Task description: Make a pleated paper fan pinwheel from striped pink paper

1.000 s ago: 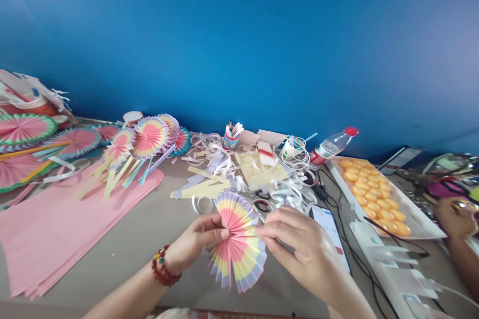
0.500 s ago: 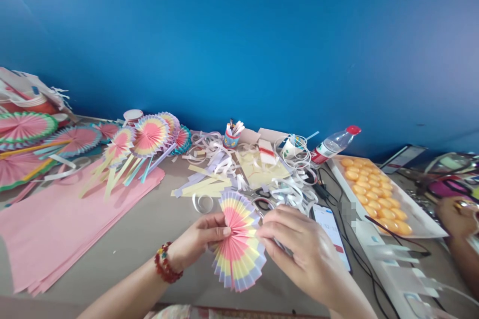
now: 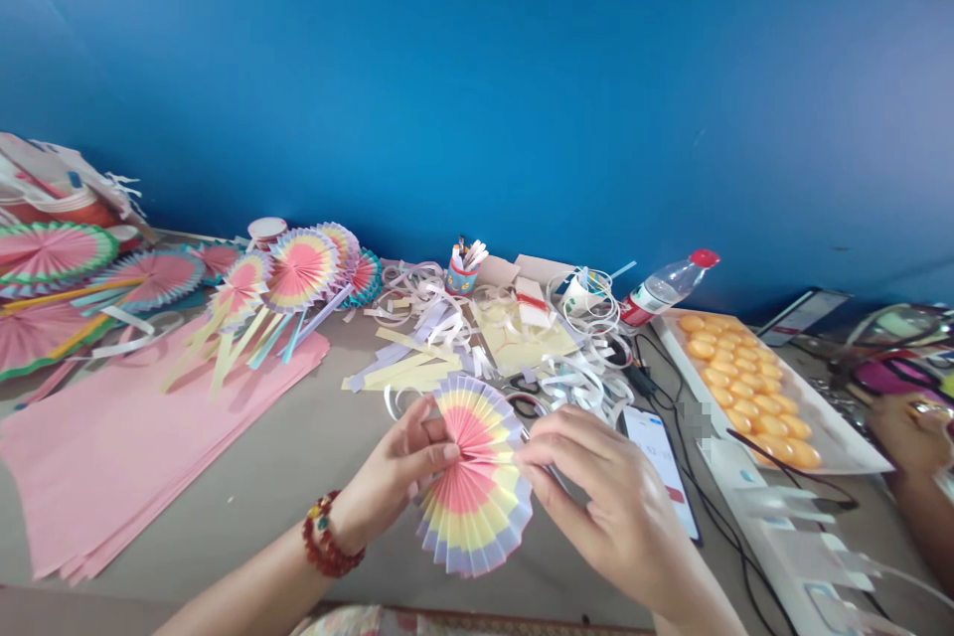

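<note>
A round pleated paper fan (image 3: 477, 517), pink at its centre with yellow and lilac rings, is held upright over the near part of the table. My left hand (image 3: 398, 472) pinches it near the middle, thumb on the front and the other fingers partly behind it. On the opposite side, my right hand (image 3: 596, 497) has thumb and forefinger closed on the fan's right edge, at the seam between the pleats. Just behind the fan lie scissors (image 3: 528, 403), partly hidden by it and by my right hand.
Pink paper sheets (image 3: 149, 427) and finished fans (image 3: 302, 268) lie to the left. White paper strips (image 3: 585, 383) are heaped behind my hands. On the right are a phone (image 3: 660, 467), a bottle (image 3: 663, 288), a tray of yellow domes (image 3: 745, 388), a power strip (image 3: 767, 527) and another person's hand (image 3: 913, 432).
The fan has opened out a little fuller and rounder, its lower left edge shifting left. My left fingers have lifted and loosened slightly, while my right hand stays at the edge.
</note>
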`<state>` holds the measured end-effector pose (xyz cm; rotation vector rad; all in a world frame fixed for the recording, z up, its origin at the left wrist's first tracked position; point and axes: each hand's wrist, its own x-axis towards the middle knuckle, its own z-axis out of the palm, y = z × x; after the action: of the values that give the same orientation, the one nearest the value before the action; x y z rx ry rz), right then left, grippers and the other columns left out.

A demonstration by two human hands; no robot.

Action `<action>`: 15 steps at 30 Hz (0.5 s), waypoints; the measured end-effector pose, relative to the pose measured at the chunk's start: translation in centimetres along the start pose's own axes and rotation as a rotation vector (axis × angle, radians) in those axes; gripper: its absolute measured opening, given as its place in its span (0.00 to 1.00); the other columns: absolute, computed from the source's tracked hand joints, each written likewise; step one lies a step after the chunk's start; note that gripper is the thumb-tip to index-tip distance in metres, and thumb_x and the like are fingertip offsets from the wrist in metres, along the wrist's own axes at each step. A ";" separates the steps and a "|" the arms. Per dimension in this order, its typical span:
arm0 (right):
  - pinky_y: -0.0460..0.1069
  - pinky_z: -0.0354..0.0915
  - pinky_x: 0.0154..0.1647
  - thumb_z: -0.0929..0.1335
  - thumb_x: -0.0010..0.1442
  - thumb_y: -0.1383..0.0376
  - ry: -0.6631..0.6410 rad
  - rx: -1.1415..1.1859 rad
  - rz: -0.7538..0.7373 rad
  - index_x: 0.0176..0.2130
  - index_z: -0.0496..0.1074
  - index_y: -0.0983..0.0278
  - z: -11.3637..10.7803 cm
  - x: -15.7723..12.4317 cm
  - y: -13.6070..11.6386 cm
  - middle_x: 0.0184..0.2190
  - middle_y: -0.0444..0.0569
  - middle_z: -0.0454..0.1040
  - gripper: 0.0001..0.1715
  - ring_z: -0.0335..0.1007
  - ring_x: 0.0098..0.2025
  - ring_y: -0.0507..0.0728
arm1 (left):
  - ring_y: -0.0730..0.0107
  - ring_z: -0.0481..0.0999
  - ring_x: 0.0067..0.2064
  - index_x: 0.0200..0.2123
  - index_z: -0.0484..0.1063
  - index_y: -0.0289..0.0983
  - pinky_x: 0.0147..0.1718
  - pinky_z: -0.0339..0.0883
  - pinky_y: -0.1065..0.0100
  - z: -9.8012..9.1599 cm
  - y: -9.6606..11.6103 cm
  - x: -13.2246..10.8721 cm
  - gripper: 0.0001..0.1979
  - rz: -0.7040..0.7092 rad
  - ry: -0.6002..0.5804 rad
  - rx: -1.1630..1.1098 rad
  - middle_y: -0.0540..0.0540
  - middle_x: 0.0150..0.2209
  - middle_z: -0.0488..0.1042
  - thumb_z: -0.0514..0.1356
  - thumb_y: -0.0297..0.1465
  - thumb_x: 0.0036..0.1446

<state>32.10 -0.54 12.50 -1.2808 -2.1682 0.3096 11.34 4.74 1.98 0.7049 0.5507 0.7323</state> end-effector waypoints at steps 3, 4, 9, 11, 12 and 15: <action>0.51 0.64 0.38 0.63 0.64 0.71 0.011 -0.027 0.001 0.36 0.71 0.62 -0.1 0.0 -0.1 0.32 0.48 0.72 0.08 0.67 0.34 0.55 | 0.65 0.75 0.44 0.55 0.58 0.44 0.44 0.69 0.62 -0.5 -0.3 -0.2 0.24 0.139 0.116 0.178 0.46 0.45 0.70 0.63 0.33 0.59; 0.51 0.64 0.38 0.63 0.64 0.71 0.013 -0.033 0.000 0.36 0.71 0.62 0.0 0.0 -0.1 0.32 0.48 0.72 0.08 0.67 0.34 0.55 | 0.65 0.74 0.46 0.56 0.57 0.44 0.46 0.69 0.60 -0.6 -0.3 -0.3 0.23 0.269 0.187 0.280 0.45 0.47 0.68 0.62 0.32 0.60; 0.51 0.63 0.38 0.63 0.64 0.72 0.006 -0.072 -0.003 0.35 0.71 0.63 0.7 0.2 -0.1 0.31 0.47 0.72 0.09 0.67 0.34 0.55 | 0.63 0.69 0.47 0.43 0.70 0.42 0.49 0.63 0.57 0.2 1.0 -1.2 0.11 0.907 0.284 1.120 0.46 0.43 0.69 0.60 0.22 0.60; 0.51 0.63 0.38 0.63 0.64 0.72 -0.001 -0.084 -0.010 0.35 0.71 0.63 1.0 0.3 -0.2 0.30 0.47 0.72 0.09 0.67 0.34 0.55 | 0.63 0.68 0.44 0.43 0.71 0.41 0.47 0.64 0.58 0.9 1.6 -1.3 0.10 0.926 0.155 1.302 0.45 0.41 0.70 0.59 0.21 0.60; 0.51 0.63 0.38 0.63 0.64 0.72 -0.004 -0.086 -0.016 0.35 0.71 0.63 1.1 0.3 -0.2 0.30 0.47 0.72 0.09 0.67 0.34 0.55 | 0.63 0.68 0.44 0.43 0.71 0.40 0.46 0.64 0.59 1.3 1.8 -1.3 0.10 0.917 0.116 1.339 0.45 0.41 0.70 0.59 0.21 0.61; 0.51 0.63 0.39 0.63 0.64 0.72 -0.016 -0.097 -0.026 0.35 0.71 0.63 1.4 0.3 -0.4 0.30 0.48 0.72 0.09 0.67 0.34 0.56 | 0.64 0.67 0.44 0.42 0.72 0.39 0.47 0.64 0.59 1.8 1.8 -1.0 0.07 0.900 0.083 1.380 0.45 0.40 0.71 0.59 0.23 0.62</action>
<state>30.89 -0.31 11.73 -1.3052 -2.2355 0.2073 11.14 4.30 4.69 2.3069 0.7951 1.1720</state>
